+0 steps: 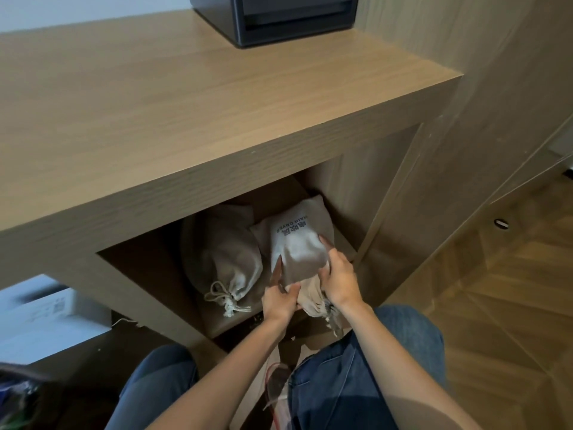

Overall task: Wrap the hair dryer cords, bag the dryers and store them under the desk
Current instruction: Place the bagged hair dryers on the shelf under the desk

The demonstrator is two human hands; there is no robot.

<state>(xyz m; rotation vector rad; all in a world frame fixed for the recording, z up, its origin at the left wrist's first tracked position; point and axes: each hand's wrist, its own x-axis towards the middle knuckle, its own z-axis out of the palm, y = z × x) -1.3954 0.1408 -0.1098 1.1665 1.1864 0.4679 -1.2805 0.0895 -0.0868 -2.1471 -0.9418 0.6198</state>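
A beige drawstring bag printed "HAIR DRYER" (pixel 299 243) lies in the open compartment (pixel 155 274) under the wooden desk (pixel 186 97), on the right side. My left hand (pixel 279 301) grips its lower left edge near the gathered neck. My right hand (pixel 338 279) grips its right side, fingers curled over the cloth. A second beige bag (pixel 223 259), tied shut with its cord knotted at the front, lies to the left in the same compartment. No dryer or cord shows outside the bags.
A dark box (pixel 279 17) stands at the back of the desk top. A wooden side panel (pixel 403 212) closes the compartment on the right. My knees in blue jeans (pixel 356 383) are below. A white appliance (pixel 46 318) sits at lower left.
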